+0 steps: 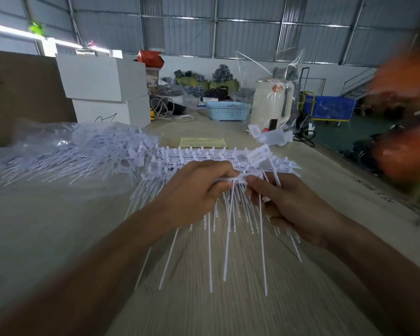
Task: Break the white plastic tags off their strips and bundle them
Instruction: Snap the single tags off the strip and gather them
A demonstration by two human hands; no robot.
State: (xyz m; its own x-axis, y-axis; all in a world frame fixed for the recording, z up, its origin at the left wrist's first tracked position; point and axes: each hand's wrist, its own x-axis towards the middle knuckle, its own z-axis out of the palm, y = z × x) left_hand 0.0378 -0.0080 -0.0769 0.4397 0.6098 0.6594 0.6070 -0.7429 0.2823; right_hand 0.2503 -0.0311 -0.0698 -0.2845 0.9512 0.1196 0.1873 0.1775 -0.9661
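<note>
A strip of white plastic tags [228,175] is being held up over the middle of the table [58,226], and the breaking-off step is judged to be in hand. The left hand [197,190] is curled round the strip's spine from the left side, its fingers closed over the white plastic. The right hand [284,204] is being kept just beside it, thumb and forefinger pinched on the strip at one tag's head, with the lower fingers curled and a few loose tag stems apparently gathered under them; how many cannot be told. Long thin tails are hanging down from the strip toward the near edge of the table, fanned out and partly blurred.

More unbroken strips [204,156] are lying just beyond the hands, toward the far side of the table. A heap of loose tags [83,151] is spread along the left side, partly on clear plastic sheeting. No tied bundle is being shown anywhere, so bundling is judged not yet begun.

For the next move, a short twist or snap at the pinched head seems to be called for, with the spine being held steady by the left hand so the neighbouring tags are not bent. Tangling of the hanging tails is a risk.
</note>
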